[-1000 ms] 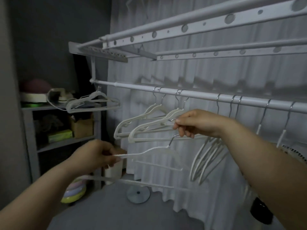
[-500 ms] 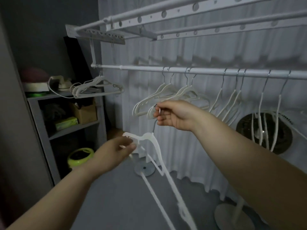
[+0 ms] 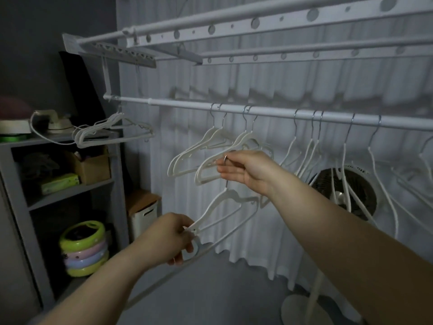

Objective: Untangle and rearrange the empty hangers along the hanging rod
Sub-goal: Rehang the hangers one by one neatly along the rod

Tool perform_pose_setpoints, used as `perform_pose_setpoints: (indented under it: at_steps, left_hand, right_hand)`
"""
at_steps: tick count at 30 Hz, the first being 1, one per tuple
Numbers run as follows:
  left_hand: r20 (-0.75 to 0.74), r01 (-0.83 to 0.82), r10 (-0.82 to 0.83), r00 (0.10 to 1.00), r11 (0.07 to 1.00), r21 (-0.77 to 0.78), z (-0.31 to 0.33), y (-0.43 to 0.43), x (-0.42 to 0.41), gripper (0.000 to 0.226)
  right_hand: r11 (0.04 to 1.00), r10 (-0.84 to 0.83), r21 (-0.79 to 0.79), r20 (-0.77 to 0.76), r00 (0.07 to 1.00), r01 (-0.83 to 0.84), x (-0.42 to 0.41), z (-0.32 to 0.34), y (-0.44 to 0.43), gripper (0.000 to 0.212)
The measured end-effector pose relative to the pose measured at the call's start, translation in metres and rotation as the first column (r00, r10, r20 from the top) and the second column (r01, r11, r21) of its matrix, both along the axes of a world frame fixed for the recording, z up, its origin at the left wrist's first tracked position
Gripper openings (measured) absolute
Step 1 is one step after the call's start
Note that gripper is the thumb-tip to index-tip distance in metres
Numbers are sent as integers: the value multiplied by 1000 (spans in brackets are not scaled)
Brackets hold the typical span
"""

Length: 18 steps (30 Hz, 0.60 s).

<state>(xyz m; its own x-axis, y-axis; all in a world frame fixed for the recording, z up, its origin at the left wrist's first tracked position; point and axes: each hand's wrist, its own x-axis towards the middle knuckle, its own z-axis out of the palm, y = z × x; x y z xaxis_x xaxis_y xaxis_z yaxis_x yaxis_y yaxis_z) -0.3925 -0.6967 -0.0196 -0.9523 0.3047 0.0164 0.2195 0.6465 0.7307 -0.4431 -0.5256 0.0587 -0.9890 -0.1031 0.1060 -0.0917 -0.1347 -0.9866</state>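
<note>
Pale curtains (image 3: pixel 257 85) are backing the hanging rod (image 3: pixel 187 105). One loose hanger (image 3: pixel 212 206) is being held below it, its hook being pinched by the right hand (image 3: pixel 246 171), its shoulder being gripped by the left hand (image 3: pixel 167 240). Bunched hangers (image 3: pixel 210 137) are judged to be awaiting spacing.

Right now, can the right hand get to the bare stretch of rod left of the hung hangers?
Probably yes. The right hand sits below the rod with open air up and leftward. It pinches the hook of a loose hanger, though, and the left hand grips its end.
</note>
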Motion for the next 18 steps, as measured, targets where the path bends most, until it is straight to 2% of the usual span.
perform_pose_setpoints:
  at_steps: [2,4,6,7,10,12,14,16,18]
  left_hand:
    - [-31,-8,8,999,1000,-3,2,11,-13,15]
    - [-57,-37,37,998,999,6,6,23,-27,17]
    - [-84,-81,83,993,996,28,10,36,-41,23]
    - [-104,-99,103,989,994,39,13,42,-48,26]
    - [-167,-139,147,975,989,59,22,65,-70,21]
    - [-204,-160,173,963,984,78,30,82,-85,15]
    - [-245,-155,175,954,983,98,39,98,-99,16]
    - [-275,-144,169,946,984,108,47,113,-111,24]
    - [-280,-138,167,945,983,121,53,125,-120,31]
  right_hand:
    - [986,-65,152,-45,997,71,-8,6,16,21]
    - [878,-179,411,-197,964,247,-22,11,37,18]
    - [659,-264,586,-407,874,472,-36,15,62,13]
    - [533,-269,650,-477,837,542,-42,17,76,19]
    - [177,-222,761,-588,778,625,-53,25,118,38]
    - [18,-177,755,-642,746,655,-59,29,142,48]
    - [-44,-113,751,-659,743,659,-68,31,159,56]
    - [-42,-61,756,-654,754,653,-77,34,171,61]
    - [-79,-19,742,-668,744,665,-84,39,179,63]
